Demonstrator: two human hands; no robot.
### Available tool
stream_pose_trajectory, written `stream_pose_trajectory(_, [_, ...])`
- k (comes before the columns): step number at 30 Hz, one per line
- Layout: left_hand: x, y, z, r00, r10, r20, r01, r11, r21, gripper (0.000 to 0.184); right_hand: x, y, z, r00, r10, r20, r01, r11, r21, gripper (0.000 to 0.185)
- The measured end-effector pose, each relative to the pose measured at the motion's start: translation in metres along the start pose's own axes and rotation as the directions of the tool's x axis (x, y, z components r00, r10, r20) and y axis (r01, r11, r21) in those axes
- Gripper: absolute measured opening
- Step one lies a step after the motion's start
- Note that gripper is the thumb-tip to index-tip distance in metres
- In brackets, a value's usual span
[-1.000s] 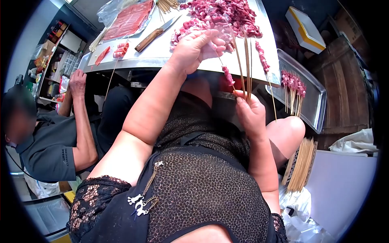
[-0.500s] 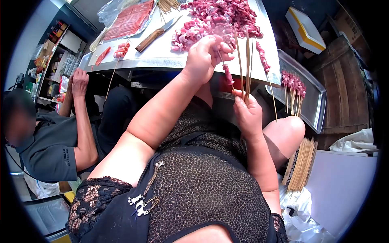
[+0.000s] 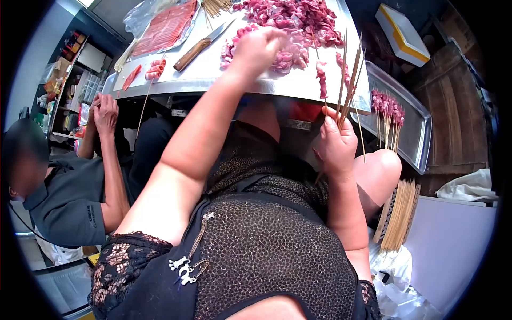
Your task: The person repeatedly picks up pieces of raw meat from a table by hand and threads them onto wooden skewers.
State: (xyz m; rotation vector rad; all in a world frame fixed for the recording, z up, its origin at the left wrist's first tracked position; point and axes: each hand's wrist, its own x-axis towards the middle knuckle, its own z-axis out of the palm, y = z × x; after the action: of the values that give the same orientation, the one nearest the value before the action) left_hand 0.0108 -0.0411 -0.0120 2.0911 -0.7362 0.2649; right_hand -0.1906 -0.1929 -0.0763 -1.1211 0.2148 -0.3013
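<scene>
My right hand (image 3: pixel 340 141) is closed around several bamboo skewers (image 3: pixel 348 85), held upright at the table's front edge. One of them, a meat skewer (image 3: pixel 321 82), has pink pieces threaded along its upper part, with the tip bare. Over the near side of the raw meat pile (image 3: pixel 290 16) is my left hand (image 3: pixel 260 50); motion blurs its fingers, so I cannot see whether they hold a piece. Paler cut meat (image 3: pixel 290 56) lies just right of that hand. Another loaded skewer (image 3: pixel 341 63) rests at the table corner, partly behind the held sticks, its stick overhanging the edge.
On the white table (image 3: pixel 213 80) are a wooden-handled knife (image 3: pixel 193 53), sliced meat (image 3: pixel 165 29) and a rolled-meat skewer (image 3: pixel 154 70). A metal tray (image 3: pixel 418 136) at right holds several finished skewers (image 3: pixel 388 106). Bundled sticks (image 3: pixel 400 216) stand below. A co-worker (image 3: pixel 69 186) sits at left.
My left hand has left the skewer's tip and moved up and left to the meat pile. The right hand has shifted slightly right with the skewers. The co-worker's hands have moved slightly.
</scene>
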Motion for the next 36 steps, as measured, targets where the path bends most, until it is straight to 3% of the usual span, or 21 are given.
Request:
stream_pose_trajectory(1, [0.012,0.01,-0.005,0.997,-0.074,-0.004,0.074,0.994,0.083,0.023,0.001,0.002,0.0,1.0,0.007,0.002,-0.007,1.0,0.001,0.02])
stream_pose_trajectory(2, [0.03,-0.009,0.001,0.989,0.137,-0.049,-0.12,0.96,0.253,0.024,0.003,0.003,0.001,1.0,0.011,0.004,-0.011,1.0,0.001,0.02])
stream_pose_trajectory(4, [0.055,-0.007,0.013,0.996,0.035,0.087,-0.069,0.901,0.428,0.023,0.004,0.007,0.004,1.0,0.018,-0.001,-0.018,1.0,0.01,0.02])
stream_pose_trajectory(5, [0.061,-0.004,0.015,0.995,0.038,0.089,-0.073,0.902,0.426,0.023,0.005,0.009,0.003,1.0,0.017,0.003,-0.017,1.0,0.023,0.02])
stream_pose_trajectory(7, [0.07,0.009,0.013,0.931,-0.216,0.294,-0.032,0.755,0.655,0.023,0.006,0.008,0.002,1.0,0.015,0.003,-0.015,0.999,0.04,0.02])
stream_pose_trajectory(8, [0.07,0.013,0.009,0.931,-0.212,0.297,-0.037,0.754,0.656,0.023,0.005,0.006,0.002,0.999,0.038,0.003,-0.038,0.998,0.045,0.02])
stream_pose_trajectory(10, [0.065,0.017,-0.005,0.901,-0.175,0.396,-0.06,0.856,0.513,0.025,0.004,0.004,0.001,0.998,0.058,-0.001,-0.058,0.997,0.056,0.02])
stream_pose_trajectory(12, [0.054,0.021,-0.015,0.903,-0.173,0.393,-0.031,0.886,0.462,0.027,0.003,0.005,0.001,0.999,0.047,0.014,-0.047,0.998,0.045,0.02])
stream_pose_trajectory(14, [0.038,0.03,-0.026,0.898,-0.334,0.286,0.319,0.943,0.097,0.025,0.003,0.005,0.001,0.999,0.049,0.02,-0.05,0.998,0.049,0.02])
stream_pose_trajectory(15, [0.034,0.023,-0.029,0.885,-0.344,0.313,0.387,0.918,-0.085,0.023,0.002,0.006,0.001,0.998,0.052,0.026,-0.053,0.997,0.048,0.021])
stream_pose_trajectory(16, [0.029,0.017,-0.029,0.886,-0.348,0.307,0.389,0.917,-0.082,0.023,0.002,0.006,0.002,0.998,0.054,0.033,-0.055,0.997,0.049,0.021])
stream_pose_trajectory(18, [0.021,0.008,-0.031,0.852,-0.41,0.327,0.523,0.714,-0.466,0.02,0.001,0.007,0.003,0.998,0.045,0.036,-0.047,0.998,0.037,0.02])
stream_pose_trajectory(20, [0.016,0.003,-0.033,0.83,-0.407,0.382,0.555,0.669,-0.494,0.018,-0.001,0.005,0.003,0.996,0.059,0.065,-0.061,0.998,0.023,0.02])
stream_pose_trajectory(22, [0.01,0.003,-0.027,0.854,-0.381,0.354,0.516,0.534,-0.67,0.02,-0.003,0.005,0.004,0.994,0.071,0.087,-0.072,0.997,0.011,0.02])
stream_pose_trajectory(24, [0.005,0.007,-0.025,0.847,-0.363,0.389,0.53,0.519,-0.67,0.022,-0.004,0.008,0.004,0.992,0.068,0.103,-0.062,0.997,-0.056,0.02])
stream_pose_trajectory(27, [-0.003,0.016,-0.022,0.829,-0.313,0.464,0.557,0.385,-0.736,0.022,-0.006,0.01,0.002,0.991,0.095,0.097,-0.087,0.993,-0.082,0.02])
stream_pose_trajectory(32, [-0.014,0.017,-0.008,0.871,-0.329,0.365,0.479,0.403,-0.78,0.02,-0.009,0.006,0.003,0.995,0.077,0.071,-0.069,0.992,-0.111,0.02])
stream_pose_trajectory(34, [-0.014,0.016,-0.006,0.873,-0.352,0.338,0.451,0.319,-0.833,0.018,-0.011,0.004,0.003,0.995,0.076,0.063,-0.069,0.992,-0.104,0.019])
stream_pose_trajectory(36, [-0.016,0.016,-0.005,0.875,-0.362,0.32,0.44,0.321,-0.839,0.019,-0.012,0.004,0.002,0.991,0.071,0.11,-0.051,0.983,-0.174,0.019])
